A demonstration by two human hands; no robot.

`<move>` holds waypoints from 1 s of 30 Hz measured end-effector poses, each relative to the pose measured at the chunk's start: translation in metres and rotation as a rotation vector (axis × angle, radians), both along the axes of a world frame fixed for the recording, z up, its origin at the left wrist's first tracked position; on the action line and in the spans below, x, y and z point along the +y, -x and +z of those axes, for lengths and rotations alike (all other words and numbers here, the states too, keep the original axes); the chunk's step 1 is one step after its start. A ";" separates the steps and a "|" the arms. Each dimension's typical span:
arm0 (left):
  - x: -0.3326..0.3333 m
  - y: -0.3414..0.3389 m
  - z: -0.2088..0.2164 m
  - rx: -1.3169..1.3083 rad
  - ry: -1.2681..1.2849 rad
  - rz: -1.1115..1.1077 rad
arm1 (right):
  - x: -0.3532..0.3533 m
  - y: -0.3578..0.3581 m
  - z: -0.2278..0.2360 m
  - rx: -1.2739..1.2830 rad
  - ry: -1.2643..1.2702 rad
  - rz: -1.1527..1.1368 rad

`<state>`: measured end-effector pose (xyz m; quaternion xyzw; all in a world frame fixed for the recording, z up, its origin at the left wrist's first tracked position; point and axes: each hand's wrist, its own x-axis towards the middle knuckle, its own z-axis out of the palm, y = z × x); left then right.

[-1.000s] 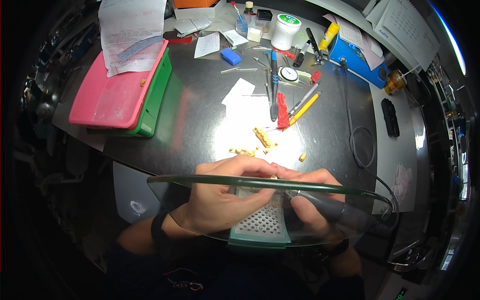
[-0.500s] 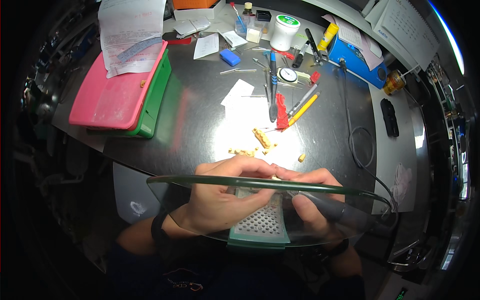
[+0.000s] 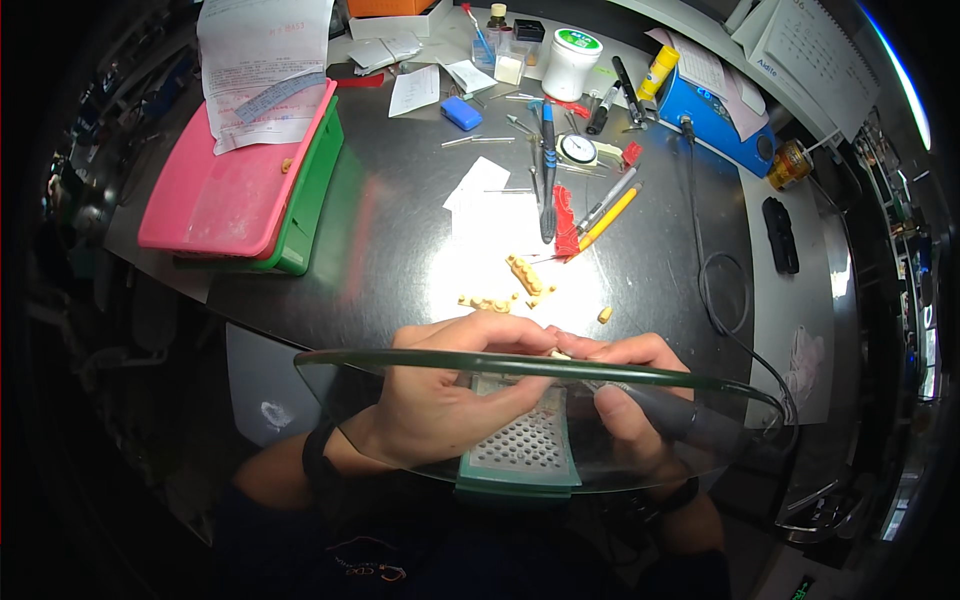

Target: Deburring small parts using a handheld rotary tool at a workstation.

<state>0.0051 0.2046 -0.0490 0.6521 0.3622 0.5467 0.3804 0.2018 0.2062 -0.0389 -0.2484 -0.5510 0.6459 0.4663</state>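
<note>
While the left hand point(image 3: 430, 412) pinches a small pale piece point(image 3: 561, 354) at the far edge of the glass shield point(image 3: 440, 358), fingers point(image 3: 492, 326) closed on it, right hand point(image 3: 626, 415) wrapped around a dark handpiece point(image 3: 680, 419) beneath the shield, tooth models point(image 3: 524, 277) beyond the glass

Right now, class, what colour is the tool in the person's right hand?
The tool is dark grey, best seen in the head view.
</note>
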 end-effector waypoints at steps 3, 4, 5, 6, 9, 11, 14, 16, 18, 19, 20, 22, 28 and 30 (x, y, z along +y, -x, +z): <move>0.001 0.000 0.001 -0.003 0.014 -0.006 | -0.002 0.002 0.003 -0.024 0.007 -0.023; 0.001 0.000 0.000 -0.003 0.014 -0.006 | -0.001 0.002 0.002 -0.024 0.007 -0.023; 0.001 0.000 -0.001 -0.014 0.014 -0.010 | -0.001 0.000 0.000 -0.020 0.015 -0.018; 0.002 0.000 -0.001 -0.025 0.013 -0.015 | 0.000 -0.001 -0.001 -0.016 0.023 -0.013; 0.001 -0.001 -0.001 -0.035 0.012 -0.012 | 0.000 0.000 -0.001 0.002 0.009 -0.019; 0.001 0.000 0.000 -0.031 0.018 -0.016 | -0.001 0.001 0.002 -0.020 0.007 -0.024; 0.001 -0.001 -0.001 -0.024 0.014 -0.008 | -0.001 0.000 0.002 -0.034 0.026 -0.022; 0.001 -0.001 -0.001 -0.020 0.006 0.005 | -0.001 -0.001 0.002 -0.025 0.047 -0.014; 0.001 0.000 0.001 -0.031 0.000 -0.016 | -0.001 0.000 0.001 -0.044 -0.009 0.004; 0.001 0.000 0.001 -0.032 -0.001 -0.017 | -0.001 -0.001 0.000 -0.045 -0.009 0.003; 0.000 -0.001 0.000 -0.025 0.006 -0.015 | -0.001 -0.002 -0.002 -0.012 0.015 0.003; 0.001 0.000 0.000 -0.018 0.013 -0.012 | -0.001 -0.002 -0.004 0.020 0.039 0.005; 0.000 -0.001 -0.001 -0.020 0.009 0.001 | 0.001 -0.002 -0.004 -0.009 -0.028 0.012; 0.001 -0.001 -0.002 -0.014 -0.002 0.004 | 0.000 -0.001 -0.003 0.019 0.031 0.006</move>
